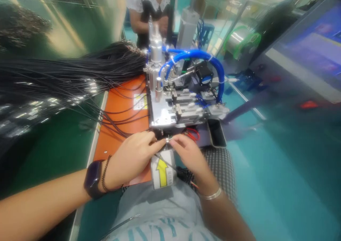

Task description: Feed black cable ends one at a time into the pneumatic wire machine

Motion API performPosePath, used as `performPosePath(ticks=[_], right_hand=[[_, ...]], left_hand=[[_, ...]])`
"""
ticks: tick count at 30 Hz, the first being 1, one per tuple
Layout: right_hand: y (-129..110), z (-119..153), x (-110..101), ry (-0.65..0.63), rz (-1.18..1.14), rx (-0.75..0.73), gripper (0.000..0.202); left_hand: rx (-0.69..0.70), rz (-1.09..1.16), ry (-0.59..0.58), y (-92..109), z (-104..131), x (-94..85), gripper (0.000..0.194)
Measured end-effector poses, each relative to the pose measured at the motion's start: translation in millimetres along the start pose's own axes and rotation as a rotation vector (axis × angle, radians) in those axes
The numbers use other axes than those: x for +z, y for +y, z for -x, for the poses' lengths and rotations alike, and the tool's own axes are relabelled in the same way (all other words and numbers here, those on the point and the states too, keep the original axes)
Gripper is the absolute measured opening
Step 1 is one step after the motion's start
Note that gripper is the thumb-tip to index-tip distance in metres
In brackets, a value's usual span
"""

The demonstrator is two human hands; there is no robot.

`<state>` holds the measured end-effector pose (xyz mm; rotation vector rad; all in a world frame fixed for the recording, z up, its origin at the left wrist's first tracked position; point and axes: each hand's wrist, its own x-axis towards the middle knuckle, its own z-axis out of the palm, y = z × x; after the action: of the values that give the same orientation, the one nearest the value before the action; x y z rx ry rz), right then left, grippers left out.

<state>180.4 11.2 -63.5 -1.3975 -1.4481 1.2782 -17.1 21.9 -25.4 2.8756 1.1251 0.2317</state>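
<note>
We log both our left hand (131,155) and right hand (189,154) pinching a small silvery cable end (167,140), at six o'clock of the metal fixture (163,114). From it: one o'clock, green-rimmed spool (241,40) wound with silvery wire; six o'clock, white block (163,171), yellow arrow, print illegible; eleven o'clock, white-and-yellow label (138,102), illegible.

Small silvery piece (167,140), pinched between left hand (134,157) and right hand (190,156); shape unclear
</note>
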Motion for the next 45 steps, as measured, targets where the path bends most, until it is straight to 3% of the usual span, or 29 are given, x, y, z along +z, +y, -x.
performPosePath(ticks=[5,11,15,22,26,31,35,40,45], right_hand=[[6,-5,-1,0.019,-0.094,0.035,0.013],[9,-2,-1,-0.049,-0.464,-0.079,0.017],[-3,4,-3,0.002,-0.294,-0.232,0.012],[-11,9,-5,0.061,-0.133,-0.287,0.016],[-14,8,-3,0.059,-0.210,-0.227,0.011],[-13,3,-6,-0.085,-0.361,-0.028,0.009],[-4,1,-11,-0.019,-0.336,0.068,0.015],[-1,2,-11,0.005,-0.084,0.065,0.014],[1,-2,-4,0.022,-0.081,0.090,0.014]], left_hand=[[0.006,0.025,0.033,0,-1,2.8,0.038],[0.026,0.184,0.173,0,4,-2.3,0.046],[0.053,0.216,0.141,-2,10,-2.7,0.049],[0.084,0.205,0.126,-5,13,1.3,0.053],[0.122,0.149,0.166,-6,15,5.6,0.057],[0.152,0.048,0.249,-6,12,7.6,0.053],[0.069,-0.002,0.200,-5,4,3.7,0.041],[0.029,-0.023,0.094,-6,1,4.3,0.042],[0.031,-0.042,0.071,-5,2,7.6,0.040]])
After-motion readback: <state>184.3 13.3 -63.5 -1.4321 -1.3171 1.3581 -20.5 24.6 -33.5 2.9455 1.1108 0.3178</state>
